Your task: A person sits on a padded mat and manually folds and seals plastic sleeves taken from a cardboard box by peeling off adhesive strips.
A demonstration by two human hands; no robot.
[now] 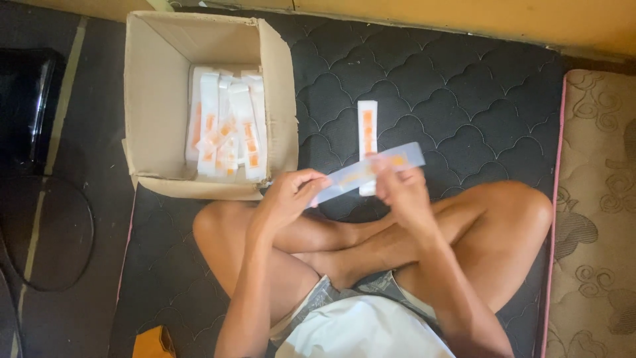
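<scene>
I sit cross-legged on a dark quilted mattress [464,99]. Between both hands I hold a long flat white carton blank with orange print [351,174], slanted and blurred. My left hand [288,195] pinches its lower left end. My right hand [401,189] grips it near the middle. A second white and orange carton [367,129] lies lengthwise on the mattress just behind the held one, partly covered by it. An open cardboard box [156,99] at the upper left holds several similar white and orange cartons [228,126] standing on end.
A black object [26,106] and a dark round shape [56,238] lie on the floor at the left. A beige patterned mattress [596,212] borders the right side. A yellow wall base [497,20] runs along the top. An orange item [152,343] shows at the bottom edge.
</scene>
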